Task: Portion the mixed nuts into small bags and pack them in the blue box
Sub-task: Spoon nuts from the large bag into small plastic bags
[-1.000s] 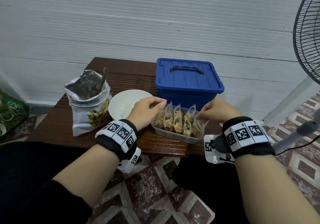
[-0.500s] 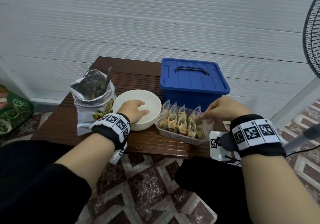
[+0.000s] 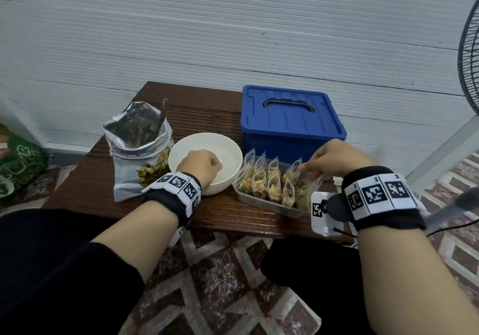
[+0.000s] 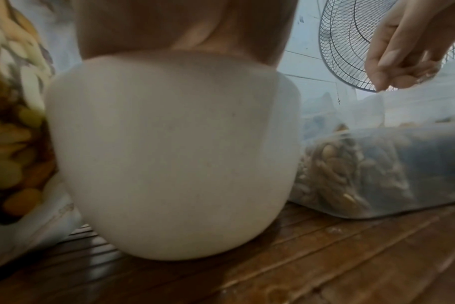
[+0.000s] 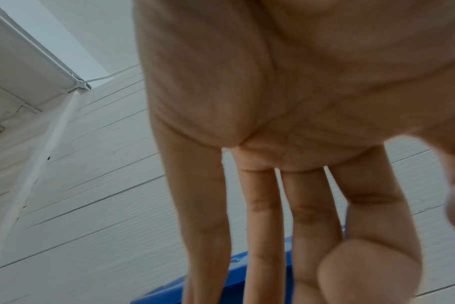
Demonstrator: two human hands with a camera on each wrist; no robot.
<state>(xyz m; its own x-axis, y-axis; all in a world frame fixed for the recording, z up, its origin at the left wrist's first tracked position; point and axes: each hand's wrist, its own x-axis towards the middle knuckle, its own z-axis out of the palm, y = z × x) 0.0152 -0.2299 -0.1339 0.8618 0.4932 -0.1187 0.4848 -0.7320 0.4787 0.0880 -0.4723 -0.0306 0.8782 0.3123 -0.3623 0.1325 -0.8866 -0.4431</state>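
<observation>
Now | left hand (image 3: 201, 164) has left the filled small bags (image 3: 269, 181) beside the closed blue box (image 3: 290, 122), curling into white bowl (image 3: 225, 150), grip unclear | right hand (image 3: 334, 158) pinching a bag top | packing pending

A plain room at home, me seated on the floor.

I sit at a low dark slatted wooden table (image 3: 212, 212) pushed against a white ribbed panel wall (image 3: 233, 36). Under the table's near edge lies patterned maroon-and-cream floor tile (image 3: 215, 277). A standing fan (image 3: 467, 57) rises right of the table; a green patterned cushion (image 3: 18, 168) sits left of it.
</observation>
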